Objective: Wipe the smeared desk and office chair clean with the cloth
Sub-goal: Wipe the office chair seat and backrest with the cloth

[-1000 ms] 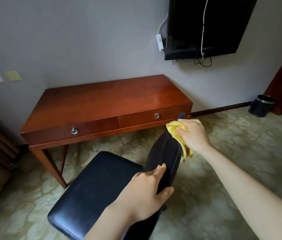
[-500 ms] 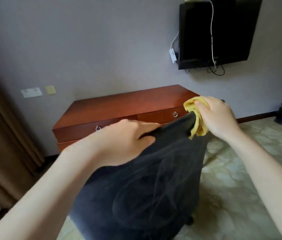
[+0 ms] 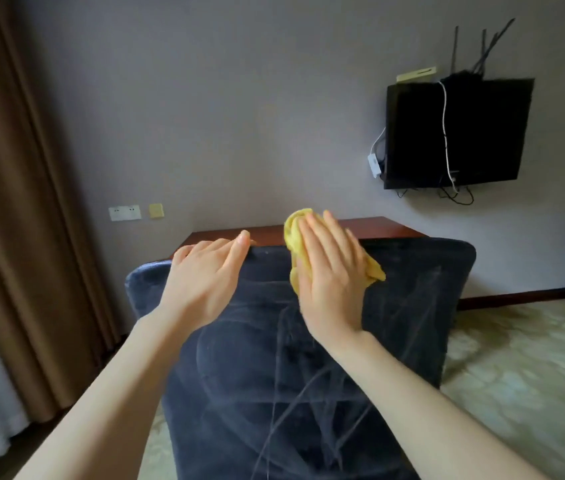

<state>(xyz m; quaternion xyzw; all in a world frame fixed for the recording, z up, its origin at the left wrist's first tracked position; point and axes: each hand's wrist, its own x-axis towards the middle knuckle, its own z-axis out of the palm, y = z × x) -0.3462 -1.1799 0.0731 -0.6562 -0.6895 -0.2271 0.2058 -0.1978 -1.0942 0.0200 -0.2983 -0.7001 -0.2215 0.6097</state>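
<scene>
Flat right hand [image 3: 329,282] presses yellow cloth [image 3: 294,233] on smeared chair back [image 3: 412,306]; left hand [image 3: 204,275] rests flat beside.

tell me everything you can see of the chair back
The chair back is a broad, dark navy panel with rounded corners, leather-like in look, roughly upright and facing the camera. Pale smear streaks cross it in arcs and lines. It stands before the wooden desk, hiding most of it. The left hand rests on its top edge; the right hand presses a bunched yellow cloth against its upper part. Seat and base are hidden.
</scene>
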